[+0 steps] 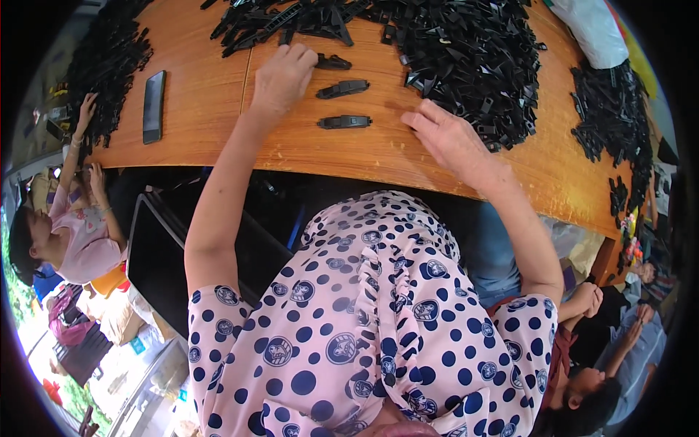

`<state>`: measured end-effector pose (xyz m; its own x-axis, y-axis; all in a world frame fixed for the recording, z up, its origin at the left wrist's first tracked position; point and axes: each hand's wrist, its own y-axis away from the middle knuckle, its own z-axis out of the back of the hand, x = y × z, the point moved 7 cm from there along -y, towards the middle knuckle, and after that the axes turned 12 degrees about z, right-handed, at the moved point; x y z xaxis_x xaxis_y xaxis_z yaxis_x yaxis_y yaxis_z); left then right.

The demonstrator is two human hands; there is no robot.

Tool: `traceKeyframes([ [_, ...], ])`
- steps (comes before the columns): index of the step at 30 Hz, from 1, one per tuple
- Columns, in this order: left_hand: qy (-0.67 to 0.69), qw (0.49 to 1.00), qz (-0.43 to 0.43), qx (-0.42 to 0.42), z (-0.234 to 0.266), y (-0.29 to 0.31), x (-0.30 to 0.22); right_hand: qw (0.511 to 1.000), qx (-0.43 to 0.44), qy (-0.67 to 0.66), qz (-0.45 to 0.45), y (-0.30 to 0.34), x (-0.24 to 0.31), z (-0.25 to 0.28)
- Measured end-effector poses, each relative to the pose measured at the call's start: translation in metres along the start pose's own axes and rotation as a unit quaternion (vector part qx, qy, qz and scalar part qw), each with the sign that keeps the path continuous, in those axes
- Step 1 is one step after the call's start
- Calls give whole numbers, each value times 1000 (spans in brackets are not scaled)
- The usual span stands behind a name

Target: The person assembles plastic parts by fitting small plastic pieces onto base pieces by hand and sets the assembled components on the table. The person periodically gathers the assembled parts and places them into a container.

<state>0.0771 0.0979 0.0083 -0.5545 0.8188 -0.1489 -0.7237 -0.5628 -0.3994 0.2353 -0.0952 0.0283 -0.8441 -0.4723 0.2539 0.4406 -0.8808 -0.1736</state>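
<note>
Two black plastic pieces, a nearer one (344,121) and a middle one (343,89), lie crosswise on the wooden table (196,116). Beyond them is a third black plastic piece (333,63). My left hand (284,79) is closed at this third piece's left end, its fingertips partly hidden. To the right of the row, my right hand (448,135) is over the table with thumb and fingers pressed together. Whatever it may hold is too small to make out. Close beyond the right hand spreads a large heap of small black plastic parts (473,65).
Longer black parts (291,18) are piled at the far middle. A dark phone (153,107) lies to the left, near another black heap (109,73). On the right are more black parts (611,109) and a white bag (593,33). Other people sit at both sides.
</note>
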Motion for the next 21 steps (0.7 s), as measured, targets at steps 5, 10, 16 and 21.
traceKeyframes([
  [5,50,998,-30,-3,15,8,-20,986,-109,-117,-40,-14,-8,-16],
  [10,152,981,119,8,15,7,-4,996,-86,-9,-17,-19,-3,-10],
  [16,186,977,94,53,-11,4,2,998,-63,18,-10,-44,-19,-1],
  [21,201,975,80,40,-12,3,-6,993,-110,36,3,-88,-41,16],
])
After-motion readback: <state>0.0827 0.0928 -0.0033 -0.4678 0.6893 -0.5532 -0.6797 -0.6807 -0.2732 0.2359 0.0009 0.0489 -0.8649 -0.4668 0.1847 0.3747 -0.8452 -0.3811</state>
